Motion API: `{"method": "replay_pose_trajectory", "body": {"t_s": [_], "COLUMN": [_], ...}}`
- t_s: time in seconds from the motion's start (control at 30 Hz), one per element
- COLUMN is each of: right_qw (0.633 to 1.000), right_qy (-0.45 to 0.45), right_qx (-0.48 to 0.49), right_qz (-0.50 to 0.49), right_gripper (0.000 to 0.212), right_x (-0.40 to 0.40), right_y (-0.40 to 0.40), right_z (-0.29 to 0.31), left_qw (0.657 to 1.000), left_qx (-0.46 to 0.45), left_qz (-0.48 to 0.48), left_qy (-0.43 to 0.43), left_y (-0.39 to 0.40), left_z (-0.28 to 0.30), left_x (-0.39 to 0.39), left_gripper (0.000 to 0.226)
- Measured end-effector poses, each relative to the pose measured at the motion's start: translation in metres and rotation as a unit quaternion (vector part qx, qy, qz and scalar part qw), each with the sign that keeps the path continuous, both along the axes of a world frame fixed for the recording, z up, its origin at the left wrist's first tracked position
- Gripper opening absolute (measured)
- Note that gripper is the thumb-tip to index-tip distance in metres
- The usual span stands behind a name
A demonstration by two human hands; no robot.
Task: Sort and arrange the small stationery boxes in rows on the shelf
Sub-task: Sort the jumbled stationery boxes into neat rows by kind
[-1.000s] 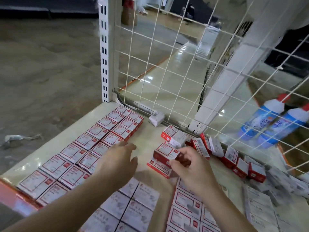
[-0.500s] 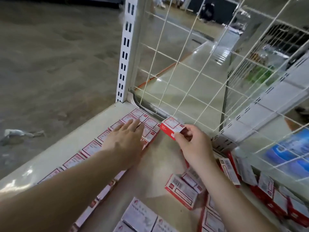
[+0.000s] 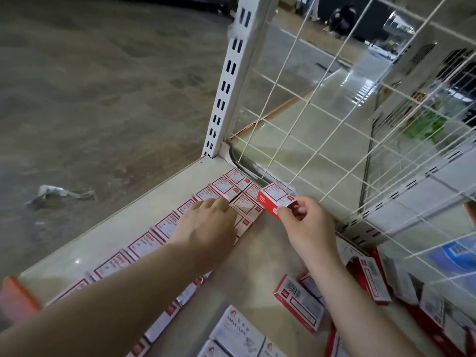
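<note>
On the shelf (image 3: pixel 134 222), rows of boxes (image 3: pixel 164 225) run from 7 o'clock toward the corner post (image 3: pixel 231 81) at 12. The wire grid (image 3: pixel 360 124) stands behind, toward 1 o'clock. Loose boxes (image 3: pixel 298 302) lie at 4 o'clock, and paper-clip boxes (image 3: pixel 237 331) at 6.

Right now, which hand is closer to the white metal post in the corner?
Left. The left hand rests on the rows nearer the post; the right hand holds a red box farther right.
</note>
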State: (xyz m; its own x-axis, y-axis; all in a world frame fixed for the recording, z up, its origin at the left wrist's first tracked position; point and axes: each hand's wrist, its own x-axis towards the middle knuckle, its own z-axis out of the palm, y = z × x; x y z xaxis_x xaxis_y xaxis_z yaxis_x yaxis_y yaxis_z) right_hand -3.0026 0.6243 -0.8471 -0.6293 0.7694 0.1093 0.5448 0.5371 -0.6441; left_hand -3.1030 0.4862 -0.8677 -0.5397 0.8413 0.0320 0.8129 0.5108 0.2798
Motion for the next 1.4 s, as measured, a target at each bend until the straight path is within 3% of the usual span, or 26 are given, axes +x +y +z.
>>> {"method": "replay_pose_trajectory", "body": {"t_s": [0.43,0.63,0.93,1.4], "right_qw": [0.998,0.989,0.958,0.95], "right_qy": [0.034,-0.003,0.012,-0.043], "right_qx": [-0.057,-0.093,-0.153,-0.13], "right_qz": [0.014,0.112,0.243,0.282], "right_gripper": [0.021,0.019,0.021,0.04], "right_x": [0.026,0.034,0.027,0.015], "right_y": [-0.057,-0.096,-0.157,-0.179], "right_z": [-0.002,-0.003,0.004,-0.01], "left_qw": [0.994,0.983,0.965,0.975], "left_qx": [0.067,0.089,0.133,0.124], "left_qz": [0.08,0.148,0.21,0.137], "left_qy": [-0.035,-0.07,-0.082,-0.123], "left_y": [-0.092,-0.136,-0.174,-0.185], "left_z": [0.013,0.019,0.024,0.021], "left_x": [0.021,0.023,0.029,0.023], "left_gripper": [0.033,0.034,0.034,0.038]}}
